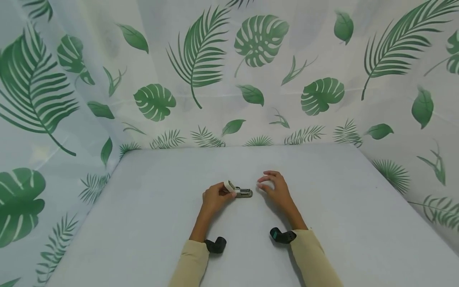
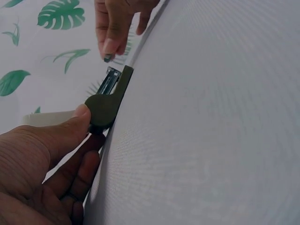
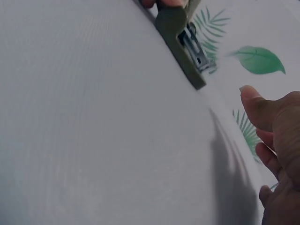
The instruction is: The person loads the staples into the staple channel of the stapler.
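A stapler (image 1: 244,193) lies on the white table with its pale top arm swung up, baring the metal staple channel (image 2: 109,82). Its olive-green base (image 3: 180,49) points toward the right hand. At the hinge end, the left hand (image 1: 216,198) grips the stapler, the thumb pressing the round side of the hinge. The right hand (image 1: 277,190) is held apart from the stapler's front end, fingers bent loosely and thumb out. A small dark spot shows at its fingertips in the left wrist view; I cannot tell what it is.
The white tabletop (image 1: 150,207) spreads around both hands. A leaf-printed curtain (image 1: 215,79) stands behind and along the sides of it. Each wrist carries a black camera, the left one (image 1: 216,245) and the right one (image 1: 283,236), beside pale yellow sleeves.
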`<state>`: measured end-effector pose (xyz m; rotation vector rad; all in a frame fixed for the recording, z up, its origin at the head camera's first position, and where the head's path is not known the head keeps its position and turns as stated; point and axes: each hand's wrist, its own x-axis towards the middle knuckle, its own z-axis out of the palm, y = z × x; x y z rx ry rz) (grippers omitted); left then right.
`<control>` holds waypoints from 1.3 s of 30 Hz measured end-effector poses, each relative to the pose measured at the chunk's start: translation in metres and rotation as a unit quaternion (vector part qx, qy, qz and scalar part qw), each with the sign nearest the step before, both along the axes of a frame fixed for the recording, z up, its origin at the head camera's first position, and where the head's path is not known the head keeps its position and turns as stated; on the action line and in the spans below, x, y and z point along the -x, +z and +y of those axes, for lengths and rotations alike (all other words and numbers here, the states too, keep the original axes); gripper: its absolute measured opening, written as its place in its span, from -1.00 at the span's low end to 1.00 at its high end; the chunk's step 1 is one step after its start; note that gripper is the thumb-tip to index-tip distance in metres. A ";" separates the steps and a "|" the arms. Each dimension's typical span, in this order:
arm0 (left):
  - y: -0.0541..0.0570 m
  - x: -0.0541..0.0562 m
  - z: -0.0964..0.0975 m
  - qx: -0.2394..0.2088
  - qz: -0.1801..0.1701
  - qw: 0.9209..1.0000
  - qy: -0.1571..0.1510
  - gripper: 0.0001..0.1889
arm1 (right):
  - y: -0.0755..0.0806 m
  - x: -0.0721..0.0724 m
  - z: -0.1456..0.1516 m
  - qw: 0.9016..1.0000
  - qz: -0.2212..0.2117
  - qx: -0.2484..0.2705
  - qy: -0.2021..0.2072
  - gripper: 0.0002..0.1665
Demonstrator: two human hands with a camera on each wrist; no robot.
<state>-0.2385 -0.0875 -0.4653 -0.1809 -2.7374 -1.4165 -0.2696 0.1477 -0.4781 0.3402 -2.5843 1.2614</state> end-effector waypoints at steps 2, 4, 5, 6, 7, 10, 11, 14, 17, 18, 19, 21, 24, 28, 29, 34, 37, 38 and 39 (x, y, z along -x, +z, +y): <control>0.000 0.001 -0.001 0.005 0.006 1.000 0.000 -0.73 | 0.003 0.000 -0.003 0.999 0.025 0.000 0.025 -0.81; -0.001 0.003 -0.002 0.007 0.011 1.000 0.001 -0.73 | 0.009 -0.002 -0.008 0.998 0.036 -0.002 0.043 -0.81; -0.001 0.004 -0.002 0.007 0.014 1.000 0.000 -0.73 | 0.012 -0.003 -0.010 0.998 0.038 -0.002 0.051 -0.82; -0.002 0.004 -0.002 0.006 0.015 1.000 0.000 -0.73 | 0.015 -0.004 -0.013 0.998 0.038 -0.002 0.057 -0.82; -0.002 0.005 -0.002 0.007 0.016 1.000 0.000 -0.73 | 0.018 -0.005 -0.015 0.997 0.038 -0.005 0.064 -0.83; -0.002 0.005 -0.002 0.007 0.013 1.000 -0.001 -0.74 | 0.022 -0.007 -0.023 0.997 0.035 -0.013 0.074 -0.85; -0.002 0.006 -0.002 0.008 0.014 1.000 -0.002 -0.74 | 0.022 -0.007 -0.025 0.996 0.037 -0.017 0.077 -0.86; -0.002 0.005 -0.001 0.008 0.012 1.000 -0.004 -0.74 | 0.020 -0.008 -0.030 0.996 0.041 -0.033 0.078 -0.87; -0.002 0.004 -0.001 0.009 0.010 1.000 -0.005 -0.74 | 0.019 -0.011 -0.034 0.996 0.039 -0.042 0.072 -0.87; -0.002 0.004 -0.001 0.008 0.009 1.000 -0.005 -0.74 | 0.019 -0.012 -0.035 0.996 0.037 -0.045 0.069 -0.88; -0.003 0.004 -0.001 0.010 0.010 1.000 -0.005 -0.74 | 0.018 -0.012 -0.036 0.996 0.037 -0.048 0.066 -0.88; -0.004 0.004 0.000 0.010 0.009 1.000 -0.005 -0.74 | 0.018 -0.014 -0.037 0.996 0.034 -0.056 0.061 -0.88; -0.004 0.003 0.000 0.012 0.010 1.000 -0.006 -0.74 | 0.016 -0.015 -0.039 0.996 0.032 -0.067 0.058 -0.90; -0.007 0.002 0.000 0.012 0.012 1.000 -0.008 -0.75 | 0.013 -0.016 -0.042 0.996 0.030 -0.066 0.059 -0.91; -0.007 0.002 0.000 0.012 0.013 1.000 -0.009 -0.75 | 0.012 -0.016 -0.042 0.996 0.029 -0.065 0.059 -0.91; -0.008 0.003 0.000 0.016 0.015 1.000 -0.008 -0.76 | 0.010 -0.016 -0.044 0.995 0.031 -0.073 0.056 -0.91; -0.008 0.004 -0.001 0.019 0.020 1.000 -0.008 -0.76 | 0.011 -0.016 -0.044 0.994 0.037 -0.089 0.051 -0.91; -0.007 0.004 -0.001 0.019 0.020 1.000 -0.007 -0.76 | 0.012 -0.016 -0.044 0.994 0.039 -0.094 0.050 -0.91; -0.007 0.004 -0.001 0.018 0.020 1.000 -0.007 -0.76 | 0.013 -0.016 -0.045 0.993 0.039 -0.099 0.048 -0.92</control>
